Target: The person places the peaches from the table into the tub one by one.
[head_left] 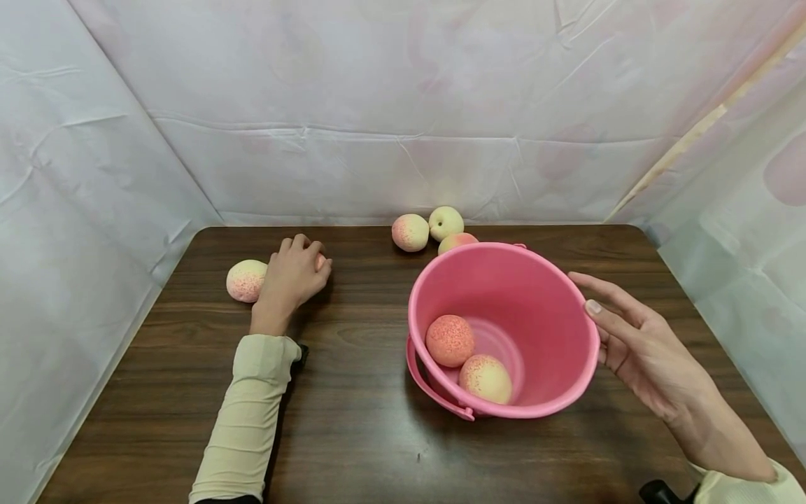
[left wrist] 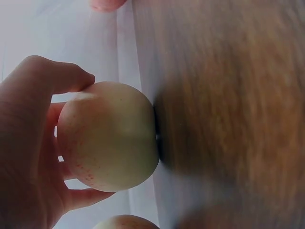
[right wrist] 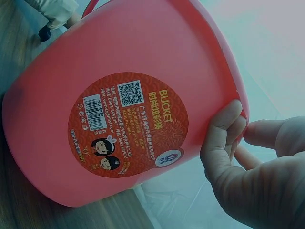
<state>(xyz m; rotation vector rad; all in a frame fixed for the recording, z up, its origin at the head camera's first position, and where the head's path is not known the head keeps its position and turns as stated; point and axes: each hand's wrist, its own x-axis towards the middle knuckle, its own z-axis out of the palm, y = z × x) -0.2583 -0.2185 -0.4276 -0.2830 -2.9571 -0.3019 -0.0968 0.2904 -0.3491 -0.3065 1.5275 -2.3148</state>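
Observation:
At the left of the table, my left hand point(head_left: 291, 278) holds a peach point(head_left: 320, 262), mostly hidden under the fingers in the head view. The left wrist view shows this pale peach point(left wrist: 109, 136) with thumb and fingers curled round it, close against the tabletop. Just left of that hand lies another peach point(head_left: 246, 280). My right hand point(head_left: 648, 343) pinches the right rim of a pink bucket point(head_left: 535, 301) between thumb and fingers. Inside the bucket are a reddish peach point(head_left: 450, 341) and a paler peach point(head_left: 486, 379). A round red label point(right wrist: 128, 124) marks the bucket's outer side.
Behind the bucket sit a blushed peach point(head_left: 410, 232), a pale peach point(head_left: 446, 222) and a third peach point(head_left: 457, 241), partly hidden by the rim. The bucket's handle point(head_left: 434, 392) hangs at its left front. Pale sheeting point(head_left: 352, 175) encloses the dark wooden table point(head_left: 352, 434).

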